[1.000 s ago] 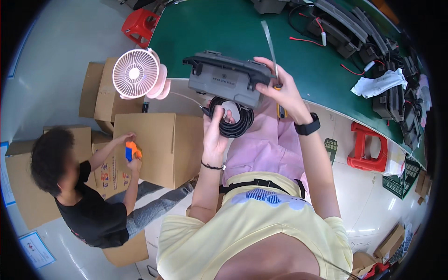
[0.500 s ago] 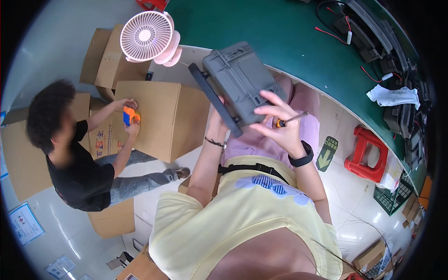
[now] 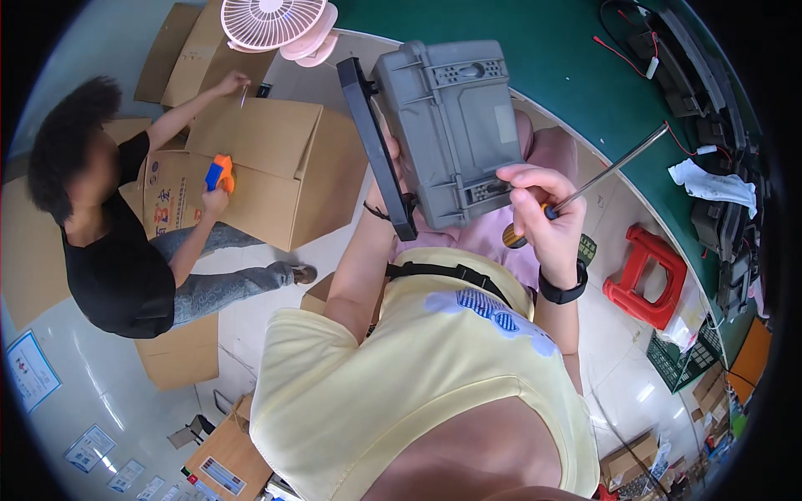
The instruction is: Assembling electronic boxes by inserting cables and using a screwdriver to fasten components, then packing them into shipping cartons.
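A grey hard plastic case [image 3: 459, 125] with a black handle [image 3: 378, 150] is held up above my lap, tilted. My left hand [image 3: 391, 152] grips it from the left, behind the handle, with most of its fingers hidden. In my right hand [image 3: 547, 204] is a screwdriver [image 3: 603, 174]; its yellow-and-black grip lies in the fingers and its shaft points up and to the right, away from the case. The forefinger of that hand is by the latch [image 3: 486, 190] at the case's lower right corner; whether it touches cannot be made out.
The green table [image 3: 576, 92] curves ahead, with black cases and red leads [image 3: 616, 52] at right and a pink fan [image 3: 276, 21] at left. Left, a co-worker [image 3: 117, 242] holds an orange-and-blue tape dispenser [image 3: 220, 173] over a carton [image 3: 251, 167]. A red stool [image 3: 647, 280] stands right.
The case has turned more upright and slightly right. My right hand has closed from spread fingers round the screwdriver, whose shaft now shows longer. The co-worker's one hand has moved up, away from the dispenser.
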{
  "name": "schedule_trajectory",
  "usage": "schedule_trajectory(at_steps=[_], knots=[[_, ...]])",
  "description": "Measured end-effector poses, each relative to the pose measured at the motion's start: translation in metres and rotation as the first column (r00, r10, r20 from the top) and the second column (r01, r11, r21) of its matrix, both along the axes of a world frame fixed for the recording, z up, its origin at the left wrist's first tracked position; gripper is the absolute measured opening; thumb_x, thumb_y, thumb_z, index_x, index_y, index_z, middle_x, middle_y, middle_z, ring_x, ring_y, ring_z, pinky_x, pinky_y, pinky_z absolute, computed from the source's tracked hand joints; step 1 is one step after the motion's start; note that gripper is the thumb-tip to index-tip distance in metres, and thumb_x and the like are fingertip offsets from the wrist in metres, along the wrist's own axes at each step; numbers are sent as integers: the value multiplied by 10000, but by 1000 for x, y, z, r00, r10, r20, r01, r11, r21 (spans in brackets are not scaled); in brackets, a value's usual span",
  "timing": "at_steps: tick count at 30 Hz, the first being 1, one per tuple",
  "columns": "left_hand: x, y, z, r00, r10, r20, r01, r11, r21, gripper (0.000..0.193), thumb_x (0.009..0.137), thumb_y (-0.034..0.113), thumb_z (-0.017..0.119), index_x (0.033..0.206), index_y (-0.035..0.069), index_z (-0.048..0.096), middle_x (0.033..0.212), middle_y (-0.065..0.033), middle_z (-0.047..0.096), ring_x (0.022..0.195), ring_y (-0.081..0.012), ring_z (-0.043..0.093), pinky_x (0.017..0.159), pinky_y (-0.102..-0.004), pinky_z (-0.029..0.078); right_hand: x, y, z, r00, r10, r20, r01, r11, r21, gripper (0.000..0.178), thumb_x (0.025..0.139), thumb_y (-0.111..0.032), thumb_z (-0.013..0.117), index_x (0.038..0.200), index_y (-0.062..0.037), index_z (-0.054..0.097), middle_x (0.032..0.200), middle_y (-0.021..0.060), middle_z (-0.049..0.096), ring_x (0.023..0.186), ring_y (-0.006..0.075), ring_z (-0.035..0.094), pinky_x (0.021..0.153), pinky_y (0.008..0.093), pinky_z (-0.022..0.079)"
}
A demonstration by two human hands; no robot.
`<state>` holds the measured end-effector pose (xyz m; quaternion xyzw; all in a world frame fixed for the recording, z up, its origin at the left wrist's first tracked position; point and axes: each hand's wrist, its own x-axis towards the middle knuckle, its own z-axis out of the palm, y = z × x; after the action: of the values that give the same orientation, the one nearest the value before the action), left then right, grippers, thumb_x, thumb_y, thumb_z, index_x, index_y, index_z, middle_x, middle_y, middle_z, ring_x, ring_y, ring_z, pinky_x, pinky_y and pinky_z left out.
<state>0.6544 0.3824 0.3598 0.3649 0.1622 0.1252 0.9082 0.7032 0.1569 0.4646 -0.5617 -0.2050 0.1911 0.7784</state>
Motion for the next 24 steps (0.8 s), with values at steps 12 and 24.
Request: schedule_trajectory(at_steps=[12,24], knots=[[8,-5,70,948,308,80,-303,793,529,936,702,-55,852,1466,56,324,1372,-116,481,1243,-204,516,1045,-364,465,1,9,-14,959,-267,92,278,951,-137,217,875,-52,731,1085,-35,684,1175,81,699,718,14,511,626,168,407],[-22,1,88,916,390,96,-349,655,670,940,693,-16,873,1457,43,329,1319,-136,511,1173,-214,564,996,-357,497,4,56,-25,953,-128,275,204,942,-268,333,821,-104,798,1119,-54,659,922,-23,641,633,9,485,564,190,379]])
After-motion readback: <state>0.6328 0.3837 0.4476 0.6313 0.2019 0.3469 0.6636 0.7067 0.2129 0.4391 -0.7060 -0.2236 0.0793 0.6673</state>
